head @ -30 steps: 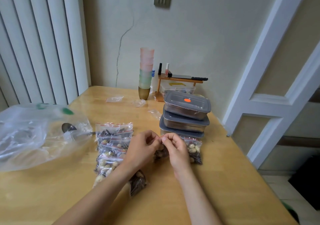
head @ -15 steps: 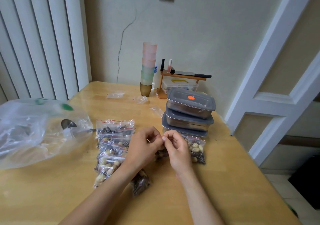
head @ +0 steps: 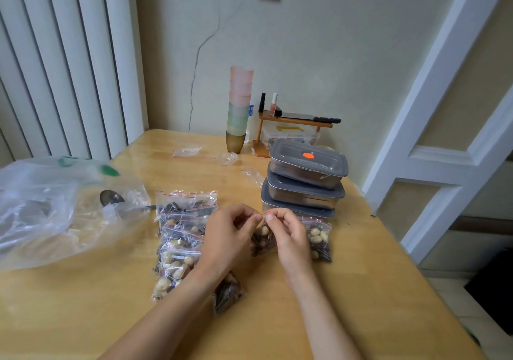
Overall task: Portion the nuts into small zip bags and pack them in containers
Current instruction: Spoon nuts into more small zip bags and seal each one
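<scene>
Head view: over the last second the hands barely moved. The left hand (head: 227, 237) and right hand (head: 288, 234) keep pinching the red zip strip of a small nut bag (head: 262, 239) held just above the table (head: 361, 290), fingers closed on it; sealing seems nearly done. Three lidded steel containers (head: 305, 182) are stacked behind it. One filled bag (head: 319, 237) lies right, a pile of roughly six filled bags (head: 180, 234) lies left, and one big bulk bag (head: 52, 207) lies far left.

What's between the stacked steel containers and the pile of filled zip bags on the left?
In the head view, both hands, left hand and right hand, pinching one small zip bag by its red seal, sit between the containers and the pile.
</scene>
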Tool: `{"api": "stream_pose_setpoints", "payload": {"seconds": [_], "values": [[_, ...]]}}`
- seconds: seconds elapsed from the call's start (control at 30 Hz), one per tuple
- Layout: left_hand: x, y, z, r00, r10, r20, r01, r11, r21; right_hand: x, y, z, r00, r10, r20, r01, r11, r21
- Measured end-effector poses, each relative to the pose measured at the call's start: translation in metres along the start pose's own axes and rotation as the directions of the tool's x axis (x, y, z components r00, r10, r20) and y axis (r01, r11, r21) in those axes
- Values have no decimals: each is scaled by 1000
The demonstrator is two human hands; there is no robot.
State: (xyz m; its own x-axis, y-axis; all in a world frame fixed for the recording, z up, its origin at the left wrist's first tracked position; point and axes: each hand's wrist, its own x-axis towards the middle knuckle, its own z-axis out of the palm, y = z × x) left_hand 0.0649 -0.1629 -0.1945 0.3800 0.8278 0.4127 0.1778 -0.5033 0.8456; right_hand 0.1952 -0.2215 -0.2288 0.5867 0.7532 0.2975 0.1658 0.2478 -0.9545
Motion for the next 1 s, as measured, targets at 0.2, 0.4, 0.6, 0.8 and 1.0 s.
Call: {"api": "stream_pose_setpoints", "payload": {"seconds": [0.2, 0.4, 0.6, 0.8, 1.0], "values": [[-1, 3, -2, 999, -24, 31, 25, 999, -41, 2, 4, -1, 998, -56, 0, 56, 996, -71], [-1, 2, 1, 998, -29, 54, 29, 999, -15, 1, 6, 2, 998, -54, 36, 59, 987, -152], [-1, 1, 1, 997, -34, 64, 32, 999, 24, 0, 5, 2, 998, -62, 3, 62, 986, -155], [-1, -1, 0, 997, -32, 64, 31, 999, 12, -1, 1, -2, 1000, 1, -6, -1, 998, -65], [0, -1, -3, 996, -35, 78, 33, 999, 22, -1, 1, -2, 998, -34, 45, 42, 982, -182]]}}
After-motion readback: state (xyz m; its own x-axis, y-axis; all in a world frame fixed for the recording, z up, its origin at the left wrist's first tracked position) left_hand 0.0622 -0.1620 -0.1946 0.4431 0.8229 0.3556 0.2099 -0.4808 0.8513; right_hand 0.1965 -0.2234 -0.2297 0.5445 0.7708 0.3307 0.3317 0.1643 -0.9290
